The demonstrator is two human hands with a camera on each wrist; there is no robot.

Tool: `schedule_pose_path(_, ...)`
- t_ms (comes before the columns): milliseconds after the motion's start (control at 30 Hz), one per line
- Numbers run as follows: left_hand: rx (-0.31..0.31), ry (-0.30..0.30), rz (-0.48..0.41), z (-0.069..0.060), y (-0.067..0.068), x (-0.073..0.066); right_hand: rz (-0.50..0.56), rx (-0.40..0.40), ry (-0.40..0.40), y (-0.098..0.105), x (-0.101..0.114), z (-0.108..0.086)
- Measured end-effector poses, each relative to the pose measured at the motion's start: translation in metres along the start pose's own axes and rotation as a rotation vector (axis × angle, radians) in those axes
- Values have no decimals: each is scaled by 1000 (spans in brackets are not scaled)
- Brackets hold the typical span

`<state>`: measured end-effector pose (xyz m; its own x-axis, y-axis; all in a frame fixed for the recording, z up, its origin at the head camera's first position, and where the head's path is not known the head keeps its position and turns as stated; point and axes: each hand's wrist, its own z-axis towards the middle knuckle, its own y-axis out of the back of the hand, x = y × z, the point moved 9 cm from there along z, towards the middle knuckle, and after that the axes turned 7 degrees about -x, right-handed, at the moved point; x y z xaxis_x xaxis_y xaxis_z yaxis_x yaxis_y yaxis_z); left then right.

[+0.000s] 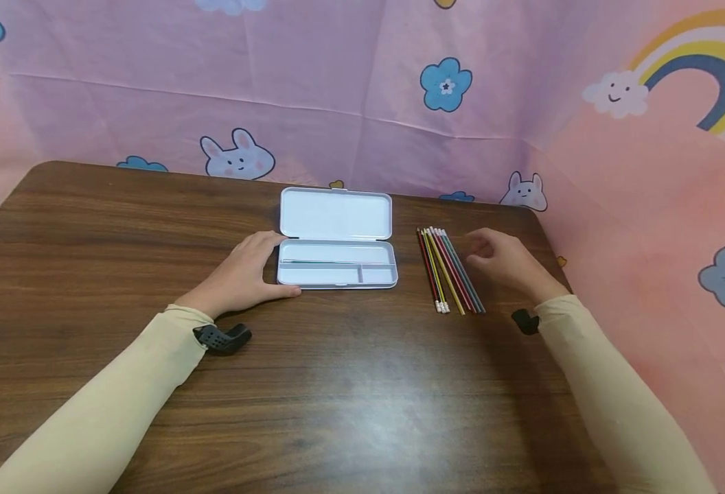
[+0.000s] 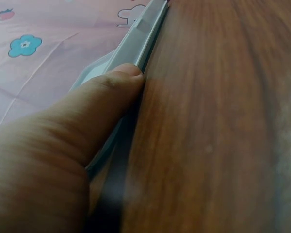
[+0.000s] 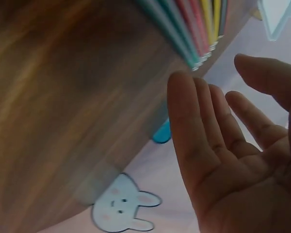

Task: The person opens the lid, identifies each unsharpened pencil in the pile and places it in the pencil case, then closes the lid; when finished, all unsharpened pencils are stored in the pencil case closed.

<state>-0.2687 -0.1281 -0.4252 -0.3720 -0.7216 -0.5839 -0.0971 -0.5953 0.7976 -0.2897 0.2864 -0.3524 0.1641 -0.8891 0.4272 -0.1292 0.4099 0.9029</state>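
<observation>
A white pencil case lies with its lid folded back; a thin green pencil is in its long rear compartment. My left hand holds the case's left end, thumb along the front edge and fingers at the back corner. In the left wrist view, the thumb touches the case's front wall. Just right of a row of several pencils, my right hand hovers with nothing in it. The right wrist view shows its fingers extended and apart from the pencils.
The brown wooden table reaches back to a pink patterned cloth, which also hangs along the right side. Black bands with small devices are on the left wrist and the right wrist.
</observation>
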Motion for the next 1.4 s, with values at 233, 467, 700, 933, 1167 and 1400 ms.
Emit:
schedule_pose_path(233, -3, 6, 3, -1, 0, 1, 58, 73, -49, -15, -19, -13)
schedule_pose_path(467, -7, 1, 6, 0, 1, 1, 106, 103, -109, -25, -23, -17)
schedule_pose_path(700, -12, -11, -1, 2, 1, 1, 89, 115, -131, -27, -23, -17)
schedule_pose_path(933, -4, -11, -4, 1, 1, 0, 48, 112, -127, -29, -27, -18)
schedule_pose_path(1167, -6, -12, -4, 2, 0, 1, 8, 89, -113, -29, -26, -18)
schedule_pose_path(1400, -3, -10, 0, 2, 0, 0, -33, 54, -93, -24, -29, -22)
